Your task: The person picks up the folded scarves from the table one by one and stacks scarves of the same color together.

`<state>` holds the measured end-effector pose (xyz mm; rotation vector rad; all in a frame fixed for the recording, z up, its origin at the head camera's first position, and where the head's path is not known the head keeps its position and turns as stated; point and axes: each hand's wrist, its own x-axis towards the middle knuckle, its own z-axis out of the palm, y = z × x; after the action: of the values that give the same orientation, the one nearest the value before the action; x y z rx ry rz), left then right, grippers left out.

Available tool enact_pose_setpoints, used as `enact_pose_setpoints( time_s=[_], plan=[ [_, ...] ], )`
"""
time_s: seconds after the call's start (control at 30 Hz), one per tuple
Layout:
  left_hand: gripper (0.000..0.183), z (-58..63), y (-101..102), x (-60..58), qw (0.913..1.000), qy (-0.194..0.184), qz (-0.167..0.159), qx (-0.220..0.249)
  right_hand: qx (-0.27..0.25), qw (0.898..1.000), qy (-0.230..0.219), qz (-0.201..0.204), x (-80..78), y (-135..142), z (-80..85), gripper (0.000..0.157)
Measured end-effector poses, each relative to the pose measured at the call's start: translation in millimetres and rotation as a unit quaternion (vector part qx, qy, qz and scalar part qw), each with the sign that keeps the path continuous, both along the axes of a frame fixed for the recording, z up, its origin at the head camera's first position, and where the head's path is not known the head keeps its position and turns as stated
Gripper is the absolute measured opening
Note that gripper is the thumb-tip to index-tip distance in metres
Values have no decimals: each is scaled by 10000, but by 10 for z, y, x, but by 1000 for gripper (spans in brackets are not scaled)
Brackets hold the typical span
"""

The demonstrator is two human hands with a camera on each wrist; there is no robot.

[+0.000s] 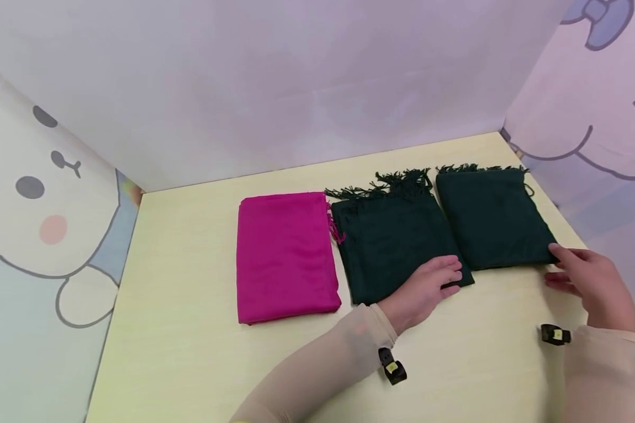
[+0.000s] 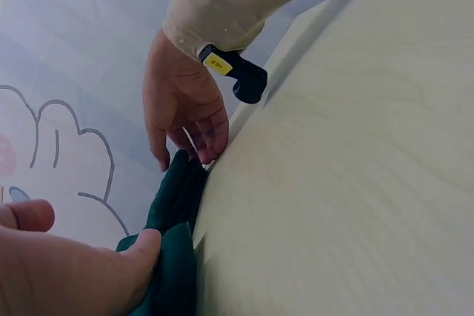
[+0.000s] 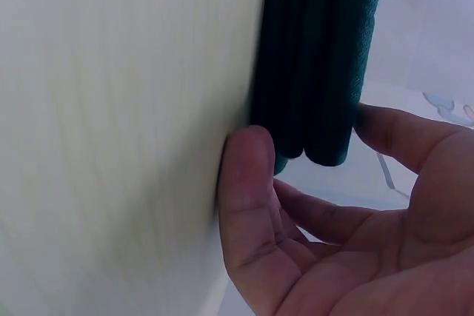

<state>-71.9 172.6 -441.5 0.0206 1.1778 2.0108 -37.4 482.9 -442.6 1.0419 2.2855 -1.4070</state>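
Three folded fringed scarves lie side by side on the table. The magenta scarf (image 1: 286,258) is leftmost, with its fringe at its right edge. Over the near right part of the middle dark green scarf (image 1: 391,241) my left hand (image 1: 425,288) rests with relaxed fingers. At the right lies another dark green scarf (image 1: 494,217); my right hand (image 1: 592,282) pinches its near right corner. In the right wrist view, the thumb (image 3: 400,131) meets the top of the folded layers, and the fingertips (image 3: 248,153) are low beside the table.
The pale wooden table (image 1: 180,282) extends left of and in front of the scarves. A pale cloth wall (image 1: 296,88) stands along its back, with cartoon-printed panels (image 1: 47,194) at the sides. Black wrist cameras (image 1: 391,364) hang from the beige sleeves (image 1: 328,358).
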Motion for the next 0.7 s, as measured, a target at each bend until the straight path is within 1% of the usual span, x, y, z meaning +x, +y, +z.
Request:
enact_pose_setpoints(
  time_s=[0.13, 0.2, 0.37, 0.53, 0.7],
  plan=[
    [41, -4, 62, -12, 9999, -79, -63, 10, 152, 9997, 12, 207, -51, 33, -9, 103],
    [41, -17, 89, -21, 9999, -167, -28, 16, 227, 9992, 73, 334, -77, 44, -21, 101],
    [42, -37, 144, -35, 9994, -339, 57, -27, 345, 9982, 202, 437, -120, 49, -33, 95],
    [45, -41, 192, -53, 9991, -430, -18, -33, 567, 9961, 158, 662, -158, 26, -9, 91],
    [48, -51, 235, -75, 9979, -636, -82, 46, 450, 9944, 122, 944, -178, 4, 16, 92]
  ],
)
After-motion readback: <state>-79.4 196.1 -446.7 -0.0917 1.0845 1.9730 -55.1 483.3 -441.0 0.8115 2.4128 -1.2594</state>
